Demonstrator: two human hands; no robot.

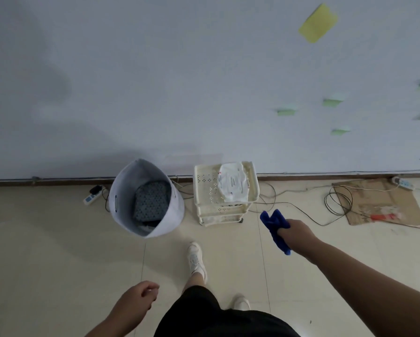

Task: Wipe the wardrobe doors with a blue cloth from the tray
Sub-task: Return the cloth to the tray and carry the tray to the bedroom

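Note:
My right hand grips a bunched blue cloth, held out over the floor just right of the cream tiered tray cart. A white plastic pack lies in the cart's top tray. My left hand hangs low at the bottom left with fingers loosely curled and holds nothing. A broad pale surface fills the upper view, carrying yellow and green sticky notes at the right; no wardrobe door can be told apart from it.
A white fabric basket with dark patterned cloth inside stands left of the cart. Power strips and loose cables lie along the baseboard. Flattened cardboard covers the floor at right. My feet in white shoes stand on beige tiles.

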